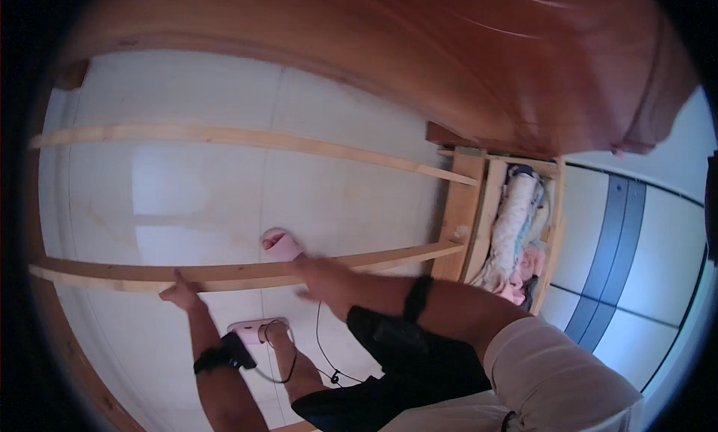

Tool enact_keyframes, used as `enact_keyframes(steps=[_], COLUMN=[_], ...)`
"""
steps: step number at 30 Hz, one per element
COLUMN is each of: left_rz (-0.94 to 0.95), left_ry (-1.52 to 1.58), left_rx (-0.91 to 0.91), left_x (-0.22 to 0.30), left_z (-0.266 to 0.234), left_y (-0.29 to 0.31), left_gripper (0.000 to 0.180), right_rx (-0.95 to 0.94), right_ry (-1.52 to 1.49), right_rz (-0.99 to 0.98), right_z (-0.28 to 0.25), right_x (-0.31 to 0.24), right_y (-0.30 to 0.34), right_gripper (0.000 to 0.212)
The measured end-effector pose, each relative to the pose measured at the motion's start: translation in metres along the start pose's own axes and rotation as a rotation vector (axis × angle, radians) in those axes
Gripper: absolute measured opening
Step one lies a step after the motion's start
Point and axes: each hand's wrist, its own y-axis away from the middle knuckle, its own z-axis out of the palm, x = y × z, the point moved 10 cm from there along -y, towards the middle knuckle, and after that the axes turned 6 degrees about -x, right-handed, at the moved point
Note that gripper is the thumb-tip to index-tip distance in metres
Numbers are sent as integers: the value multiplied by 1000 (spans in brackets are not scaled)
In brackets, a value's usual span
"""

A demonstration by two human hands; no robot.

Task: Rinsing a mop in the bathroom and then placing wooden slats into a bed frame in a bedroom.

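A long pale wooden slat (239,276) runs across the view from a beam at the left to a wooden end box at the right. My left hand (183,293) grips this slat left of the middle, its thumb up along the wood and the other fingers curled below. Farther right, my right hand (320,279) closes round the same slat, slightly blurred, with fingertips partly hidden behind the wood. Black straps with small devices sit on both my forearms.
Another slat (247,137) crosses farther off. A reddish-brown glossy panel (479,65) fills the top. Rolled patterned cloth (514,215) and pink fabric (528,271) lie in the wooden box (456,222). Pink slippers (283,246) are on my feet on the tiled floor; a thin black cable (319,335) hangs nearby.
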Motion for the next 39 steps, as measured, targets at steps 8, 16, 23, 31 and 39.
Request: enact_keyframes(steps=[8,16,23,31,39], left_rz=[-273,-371,-208,-327,-225], left_ry=[-101,-637,-533,-408,-557], left_rx=[-879,-800,-760,-676,-927], left_x=[-7,10,104,56,-50], left_z=[-124,-378,-434,-508,-507], left_y=[150,228,252,353,479], left_gripper=[49,50,43,43,39], right_rx=[-399,-452,-32,115,322], right_ry=[248,-385,-559,-478,-771], right_rz=[603,527,229,321,284], right_z=[154,447,442,373,303], right_x=[213,133,46,121,197], right_y=[333,534,500,489,533], right_gripper=[33,47,32,28,41])
